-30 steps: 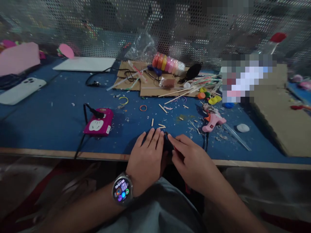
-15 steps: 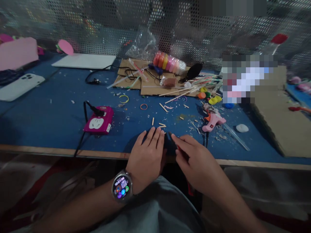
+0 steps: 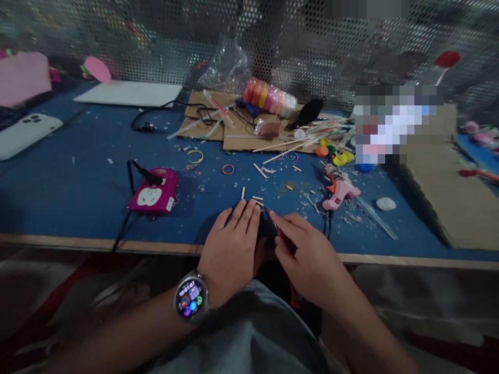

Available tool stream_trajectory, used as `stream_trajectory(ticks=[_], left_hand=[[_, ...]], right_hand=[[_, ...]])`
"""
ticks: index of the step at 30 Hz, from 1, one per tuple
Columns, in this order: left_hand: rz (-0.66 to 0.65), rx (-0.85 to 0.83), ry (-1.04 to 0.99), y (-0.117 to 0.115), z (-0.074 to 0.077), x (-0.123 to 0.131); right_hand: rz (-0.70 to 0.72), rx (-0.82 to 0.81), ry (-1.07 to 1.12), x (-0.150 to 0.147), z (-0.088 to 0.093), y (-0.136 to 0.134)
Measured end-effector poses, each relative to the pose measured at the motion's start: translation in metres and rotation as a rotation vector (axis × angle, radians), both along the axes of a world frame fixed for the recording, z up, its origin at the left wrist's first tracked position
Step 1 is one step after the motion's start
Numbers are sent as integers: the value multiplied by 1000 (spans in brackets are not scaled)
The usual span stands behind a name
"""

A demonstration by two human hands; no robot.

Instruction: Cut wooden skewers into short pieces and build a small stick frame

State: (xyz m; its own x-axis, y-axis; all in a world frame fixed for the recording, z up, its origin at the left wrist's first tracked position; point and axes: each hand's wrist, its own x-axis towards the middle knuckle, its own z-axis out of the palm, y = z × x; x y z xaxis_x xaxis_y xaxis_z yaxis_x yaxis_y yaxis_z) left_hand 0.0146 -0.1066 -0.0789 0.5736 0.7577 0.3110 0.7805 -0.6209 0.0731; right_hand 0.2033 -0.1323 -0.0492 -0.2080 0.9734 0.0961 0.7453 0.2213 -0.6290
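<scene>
My left hand (image 3: 232, 241) lies palm down at the front edge of the blue table, its fingers stretched out, a watch on the wrist. Just past its fingertips are short wooden stick pieces (image 3: 258, 198). My right hand (image 3: 302, 246) is closed around a dark tool with red parts (image 3: 277, 227); its tip points at the fingertips of my left hand. A small pale stick end shows between the tip and those fingers. What lies under my left palm is hidden.
To the left stands a pink power box (image 3: 156, 191) with a cable. A pink glue gun (image 3: 341, 195) lies to the right, near a white lump (image 3: 385, 203). Cardboard (image 3: 241, 140) with sticks and clay is behind; a white phone (image 3: 29, 132) is far left.
The view has shifted slightly. My right hand and its tool have come a little closer to the fingertips of my left hand, which stays flat.
</scene>
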Motion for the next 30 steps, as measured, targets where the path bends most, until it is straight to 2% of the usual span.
stream_trajectory(ticks=[15,22,30], left_hand=[[-14,-15,7,2,1,0],[-28,33,21,3,-2,2],[-38,7,40,5,-5,2]], right_hand=[[15,2,-116,-8,5,7],[25,7,-154,-7,6,4],[34,-14,-178,-12,10,13]])
